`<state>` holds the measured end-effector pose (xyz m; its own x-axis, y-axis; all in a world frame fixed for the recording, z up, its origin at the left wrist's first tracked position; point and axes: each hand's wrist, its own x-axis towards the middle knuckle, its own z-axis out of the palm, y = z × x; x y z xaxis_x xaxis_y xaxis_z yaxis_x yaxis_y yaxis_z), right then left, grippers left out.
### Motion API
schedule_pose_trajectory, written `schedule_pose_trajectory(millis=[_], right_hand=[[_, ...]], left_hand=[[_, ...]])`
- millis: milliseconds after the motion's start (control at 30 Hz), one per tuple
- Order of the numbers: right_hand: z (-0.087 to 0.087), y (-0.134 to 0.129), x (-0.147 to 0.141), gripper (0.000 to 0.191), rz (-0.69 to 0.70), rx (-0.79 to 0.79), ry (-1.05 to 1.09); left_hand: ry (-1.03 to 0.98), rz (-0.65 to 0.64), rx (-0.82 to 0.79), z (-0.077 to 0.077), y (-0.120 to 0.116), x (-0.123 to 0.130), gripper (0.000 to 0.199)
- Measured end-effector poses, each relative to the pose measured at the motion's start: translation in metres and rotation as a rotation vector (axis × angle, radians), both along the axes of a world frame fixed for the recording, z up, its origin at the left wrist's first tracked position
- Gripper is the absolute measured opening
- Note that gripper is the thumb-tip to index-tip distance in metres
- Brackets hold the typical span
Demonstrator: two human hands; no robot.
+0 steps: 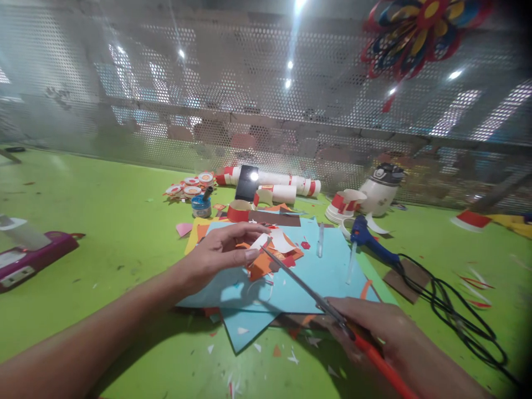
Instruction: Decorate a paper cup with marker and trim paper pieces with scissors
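Note:
My left hand (216, 254) pinches a small white piece of paper (260, 242) between thumb and fingers, above the blue sheets. In my right hand (369, 327) is a pair of scissors (305, 285) with red handles, its blade tips close to that white piece. Below both hands lie light blue paper sheets (332, 277), strewn with orange paper scraps (261, 269) and white and red cuttings. A clear glue stick (320, 241) rests on the blue paper to the right of the scraps.
A blue glue gun (372, 241) with a coiled black cord (453, 310) lies at right. Behind the sheets are paper cups (343, 204), white tubes (282, 194), a dark phone (246, 183) and a small blue jar (201, 206). A purple power strip (54, 249) sits at left.

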<state>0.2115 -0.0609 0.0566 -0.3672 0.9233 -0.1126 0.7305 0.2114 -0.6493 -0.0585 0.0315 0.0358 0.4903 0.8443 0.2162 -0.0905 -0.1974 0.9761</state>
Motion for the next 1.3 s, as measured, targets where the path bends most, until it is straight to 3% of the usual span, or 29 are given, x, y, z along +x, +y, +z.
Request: schedule_pose_trajectory(millis=[433, 1300], right_hand=[[-0.0037, 0.0024, -0.0005, 0.012, 0.006, 0.014, -0.098], [0.0031, -0.0034, -0.0042, 0.020, 0.033, -0.011, -0.104]], left_hand=[[0.040, -0.005, 0.063, 0.0010, 0.0012, -0.0024, 0.034], [0.083, 0.034, 0.068, 0.0056, -0.0013, -0.0020, 0.038]])
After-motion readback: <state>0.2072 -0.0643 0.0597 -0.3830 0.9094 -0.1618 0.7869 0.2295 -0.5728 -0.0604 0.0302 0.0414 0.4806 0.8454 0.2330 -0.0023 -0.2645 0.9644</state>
